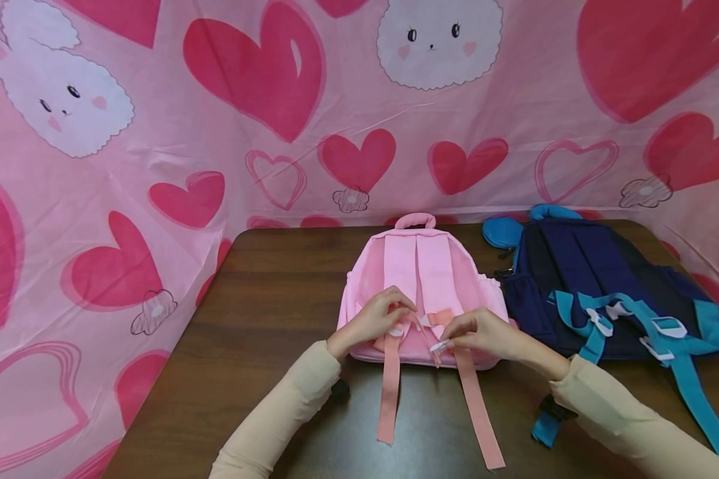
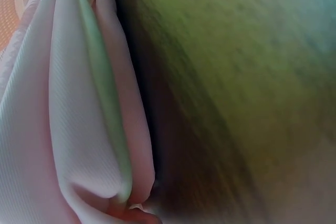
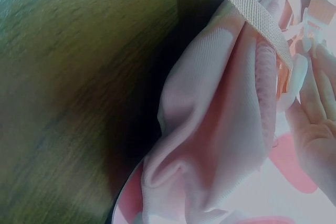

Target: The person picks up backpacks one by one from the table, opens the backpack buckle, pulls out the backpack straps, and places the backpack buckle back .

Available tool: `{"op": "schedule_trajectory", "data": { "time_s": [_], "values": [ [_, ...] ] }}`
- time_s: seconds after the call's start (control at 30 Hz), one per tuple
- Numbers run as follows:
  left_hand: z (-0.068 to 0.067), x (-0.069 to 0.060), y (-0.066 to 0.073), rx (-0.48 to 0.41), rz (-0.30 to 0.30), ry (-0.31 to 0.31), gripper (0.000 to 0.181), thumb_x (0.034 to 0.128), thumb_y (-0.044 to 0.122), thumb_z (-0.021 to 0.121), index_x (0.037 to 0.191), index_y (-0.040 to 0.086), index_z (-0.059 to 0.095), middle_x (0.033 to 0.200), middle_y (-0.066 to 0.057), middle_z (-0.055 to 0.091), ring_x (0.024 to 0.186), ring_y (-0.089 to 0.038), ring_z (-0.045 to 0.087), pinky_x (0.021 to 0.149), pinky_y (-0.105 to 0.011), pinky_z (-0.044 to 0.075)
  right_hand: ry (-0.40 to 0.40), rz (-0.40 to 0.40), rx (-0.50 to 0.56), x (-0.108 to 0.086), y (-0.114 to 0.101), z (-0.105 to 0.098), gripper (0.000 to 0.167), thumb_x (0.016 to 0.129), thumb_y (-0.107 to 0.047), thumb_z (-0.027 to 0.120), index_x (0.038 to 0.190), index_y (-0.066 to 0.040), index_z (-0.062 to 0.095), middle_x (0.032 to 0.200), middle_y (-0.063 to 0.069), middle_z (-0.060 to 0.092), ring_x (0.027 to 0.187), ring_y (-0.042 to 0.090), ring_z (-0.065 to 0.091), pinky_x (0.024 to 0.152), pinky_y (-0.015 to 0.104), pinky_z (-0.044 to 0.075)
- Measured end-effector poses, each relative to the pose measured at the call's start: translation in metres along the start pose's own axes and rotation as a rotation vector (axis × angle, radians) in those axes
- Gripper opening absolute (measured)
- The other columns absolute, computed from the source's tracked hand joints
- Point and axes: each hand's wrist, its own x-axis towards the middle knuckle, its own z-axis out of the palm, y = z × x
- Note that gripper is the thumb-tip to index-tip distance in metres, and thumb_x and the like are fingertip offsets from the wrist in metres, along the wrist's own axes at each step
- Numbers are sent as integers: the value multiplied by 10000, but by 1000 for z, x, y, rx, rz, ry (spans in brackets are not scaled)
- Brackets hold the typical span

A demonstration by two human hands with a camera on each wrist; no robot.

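A pink backpack [image 1: 403,256] lies on the table with its shoulder straps facing up and its top handle toward the back. Over its lower part, my left hand [image 1: 379,316] has thumb and fingers pinched together on a thin peach strap near the middle. My right hand [image 1: 485,334] pinches a white plastic buckle [image 1: 440,346], also seen beside the right hand [image 3: 317,129] in the right wrist view. Two long peach webbing ends [image 1: 389,399] hang toward the table's front. The left wrist view shows only the bag's pink side fabric [image 2: 84,108] and the table; that hand is hidden.
To the right lies a navy backpack [image 1: 551,266] with blue straps [image 1: 692,392] and white buckles, some webbing trailing over the front. A small round blue pouch [image 1: 503,233] sits by its top. Pink heart-printed cloth [image 1: 311,166] hangs behind the brown table [image 1: 263,286].
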Motion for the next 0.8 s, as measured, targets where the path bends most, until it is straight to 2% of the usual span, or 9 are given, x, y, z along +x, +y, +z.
{"op": "schedule_trajectory", "data": {
  "time_s": [0.4, 0.57, 0.7, 0.8],
  "values": [
    [3, -1, 1, 13, 2, 50, 112, 834, -13, 563, 882, 28, 656, 833, -54, 567, 796, -135, 525, 743, -217, 411, -2, 9, 11, -2, -1, 0, 118, 810, -56, 617, 895, 16, 655, 805, 79, 664, 704, 69, 543, 639, 212, 473],
    [5, -1, 0, 24, -1, 73, 111, 834, -19, 559, 877, 23, 652, 831, -59, 569, 792, -142, 530, 740, -220, 414, 9, 46, 15, -2, -3, 1, 123, 807, -68, 623, 898, 9, 655, 798, 74, 662, 702, 74, 541, 641, 210, 467],
    [6, -1, -1, 28, -10, 73, 106, 831, -18, 563, 876, 19, 651, 831, -63, 569, 789, -145, 530, 739, -222, 415, 36, 82, -7, -3, -3, 3, 118, 798, -75, 635, 892, -7, 659, 794, 51, 660, 700, 66, 537, 639, 212, 465],
    [6, -2, -1, 24, -17, 65, 105, 833, -11, 564, 881, 25, 650, 842, -59, 568, 805, -141, 530, 755, -223, 415, 56, 67, -45, -5, -3, 5, 107, 788, -51, 633, 886, -18, 662, 799, 37, 662, 704, 60, 535, 637, 217, 468]
  ]
}}
